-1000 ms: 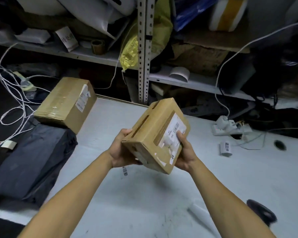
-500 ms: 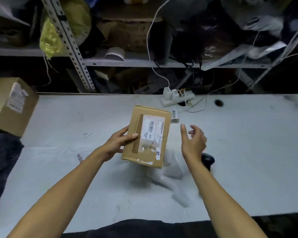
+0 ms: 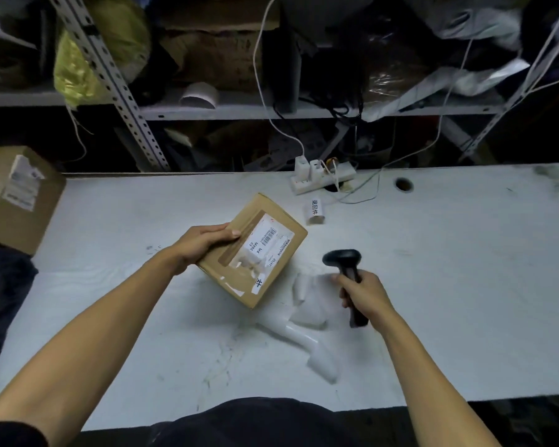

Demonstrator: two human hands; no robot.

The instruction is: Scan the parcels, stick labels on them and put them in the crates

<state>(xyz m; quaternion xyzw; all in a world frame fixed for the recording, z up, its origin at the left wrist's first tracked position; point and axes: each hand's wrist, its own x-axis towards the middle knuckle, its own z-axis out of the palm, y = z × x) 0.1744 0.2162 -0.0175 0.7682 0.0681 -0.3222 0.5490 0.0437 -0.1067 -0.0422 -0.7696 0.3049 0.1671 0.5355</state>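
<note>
A small cardboard parcel with a white barcode label on its upper face is tilted over the middle of the white table. My left hand grips its left edge, thumb on top. My right hand is closed around the handle of a black handheld scanner, whose head points left toward the parcel, a short gap away. A small white label roll with black characters stands behind the parcel.
A larger taped cardboard box sits at the left table edge on dark bags. A white power strip with cables lies at the back edge beside a cable hole. Crumpled clear plastic lies under my hands. Cluttered metal shelves stand behind.
My right hand let go of the parcel, dropped to the table and took hold of the black scanner. My left hand alone now holds the parcel, turned label up.
</note>
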